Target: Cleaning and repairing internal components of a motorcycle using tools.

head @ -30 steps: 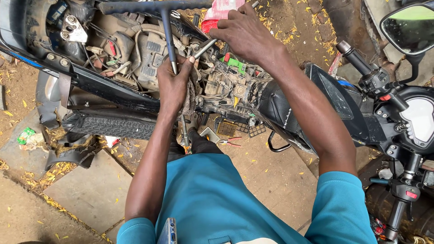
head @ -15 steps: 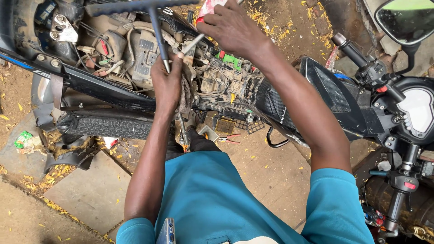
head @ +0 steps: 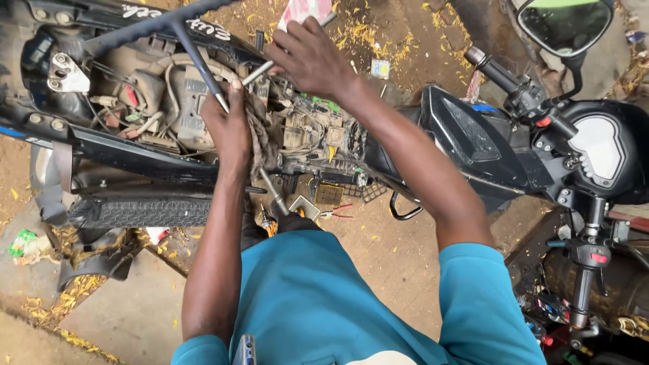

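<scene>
Left hand (head: pixel 231 128), centre-left of frame, is fisted around a dirty rag (head: pixel 260 138) and presses against the exposed engine bay (head: pixel 203 101) of the stripped motorcycle (head: pixel 473 135). Right hand (head: pixel 307 57), top centre, has fingers curled round a metal rod-like tool (head: pixel 260 71) that slants down-left toward the left hand. Black frame tube (head: pixel 196 57) crosses just above the left hand. Handlebar and instrument cluster (head: pixel 598 149) sit at right. Pliers (head: pixel 334 214) lie on the ground below the bike.

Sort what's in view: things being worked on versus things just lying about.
In use: left hand gripping the dirty rag; right hand on the metal rod; open scooter frame.
Lying about: pliers, green scrap, mirror.
</scene>
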